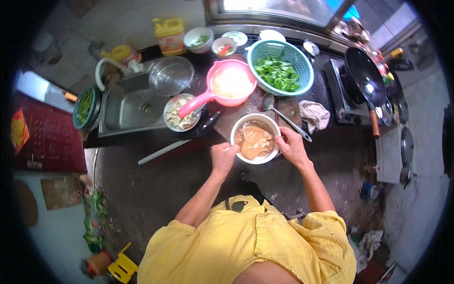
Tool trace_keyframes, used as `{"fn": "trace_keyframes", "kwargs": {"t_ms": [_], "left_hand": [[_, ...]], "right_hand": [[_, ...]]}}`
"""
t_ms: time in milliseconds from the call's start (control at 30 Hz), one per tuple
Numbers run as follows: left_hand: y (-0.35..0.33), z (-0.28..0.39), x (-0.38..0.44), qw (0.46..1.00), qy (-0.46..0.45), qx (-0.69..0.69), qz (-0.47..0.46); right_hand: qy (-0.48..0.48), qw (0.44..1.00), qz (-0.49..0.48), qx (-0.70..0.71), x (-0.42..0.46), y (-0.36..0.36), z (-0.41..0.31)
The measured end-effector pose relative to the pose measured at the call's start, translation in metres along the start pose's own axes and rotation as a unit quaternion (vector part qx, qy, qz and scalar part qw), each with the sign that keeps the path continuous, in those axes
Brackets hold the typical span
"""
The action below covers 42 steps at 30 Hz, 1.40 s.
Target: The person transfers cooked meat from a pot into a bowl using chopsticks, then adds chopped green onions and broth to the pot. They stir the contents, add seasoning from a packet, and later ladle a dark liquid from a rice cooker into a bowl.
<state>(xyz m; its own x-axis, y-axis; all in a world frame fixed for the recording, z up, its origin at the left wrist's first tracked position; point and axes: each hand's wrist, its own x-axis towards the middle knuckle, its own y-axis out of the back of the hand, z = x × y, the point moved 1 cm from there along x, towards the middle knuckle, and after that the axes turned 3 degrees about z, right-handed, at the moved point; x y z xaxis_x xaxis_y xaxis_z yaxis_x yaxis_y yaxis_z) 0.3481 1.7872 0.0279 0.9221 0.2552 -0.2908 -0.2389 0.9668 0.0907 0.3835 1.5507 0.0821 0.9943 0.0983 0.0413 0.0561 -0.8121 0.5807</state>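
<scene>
Between my hands is a white bowl (255,119) holding a tan, glossy food in liquid. My left hand (224,157) grips its left rim; my right hand (293,145) grips the right side. Beyond it sits a pink strainer ladle or dipper (232,83) with pale contents, its handle reaching over a bowl of white cubes (177,120) that look like tofu. A teal plastic colander (308,76) of chopped leafy greens (278,74) stands behind to the right. A metal ladle (289,119) lies by my right hand, near a crumpled cloth (314,115).
A steel sink (124,115) with a clear lid (171,75) is at left. Small bowls (224,47) and a yellow jug (170,37) line the back. At right, a black wok (365,76) rests on a gas stove (340,96). A cleaver (46,90) lies far left.
</scene>
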Motion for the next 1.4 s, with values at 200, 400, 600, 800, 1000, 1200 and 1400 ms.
{"fn": "trace_keyframes", "kwargs": {"t_ms": [200, 400, 600, 800, 1000, 1200, 1400], "left_hand": [[0.015, 0.011, 0.012, 0.999, -0.037, 0.007, -0.038], [0.026, 0.012, 0.025, 0.997, -0.015, -0.04, -0.072], [0.011, 0.015, 0.036, 0.994, -0.045, -0.016, -0.094], [-0.002, 0.028, 0.034, 0.984, -0.073, -0.043, -0.157], [-0.034, 0.05, -0.006, 0.964, -0.062, -0.065, -0.249], [-0.085, 0.042, -0.051, 0.936, -0.014, -0.077, -0.342], [-0.143, 0.036, -0.098, 0.899, -0.006, -0.031, -0.437]], "right_hand": [[-0.027, 0.998, 0.04, 0.029, -0.025, -0.014, -0.015], [-0.164, 0.978, 0.074, 0.11, -0.059, -0.004, -0.02], [-0.151, 0.979, 0.128, 0.049, -0.106, -0.011, 0.005], [-0.136, 0.986, 0.095, -0.015, -0.14, -0.018, -0.003], [-0.156, 0.981, 0.114, -0.032, -0.182, -0.014, 0.01], [-0.252, 0.949, 0.19, -0.009, -0.257, 0.003, 0.027], [-0.365, 0.898, 0.239, 0.062, -0.326, 0.007, 0.032]]}}
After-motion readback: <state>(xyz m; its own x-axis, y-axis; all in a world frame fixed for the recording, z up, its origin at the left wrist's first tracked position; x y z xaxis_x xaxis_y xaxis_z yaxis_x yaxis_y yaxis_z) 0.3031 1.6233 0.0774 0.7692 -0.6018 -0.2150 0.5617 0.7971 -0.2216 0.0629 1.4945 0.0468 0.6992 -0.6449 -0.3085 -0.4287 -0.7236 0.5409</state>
